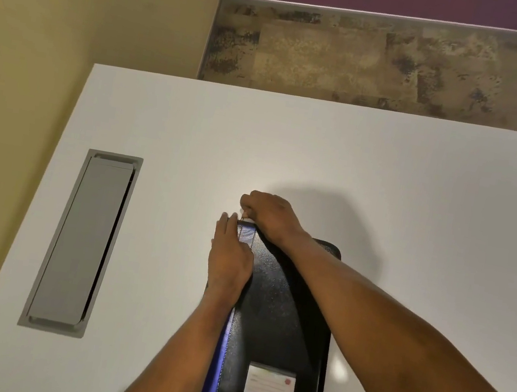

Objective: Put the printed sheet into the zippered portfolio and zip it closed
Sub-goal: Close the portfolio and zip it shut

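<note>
black portfolio lies under both hands: left hand flat, open on its edge; right hand pinches something small at its far corner.

Black zippered portfolio flat on the white table, lower centre of the frame.

It lies lengthwise, running from the bottom edge up toward mid-frame, its far right corner rounded and showing a textured grain. The cover is dark and glossy, with a clear card pocket low down holding a pale label with a small red mark. Along the left edge runs a blue-violet strip with the zipper line beside it, and the same blue shows at the upper left corner. Right at that far corner a small white bit peeks out; whether it is the printed sheet cannot be told.
</note>
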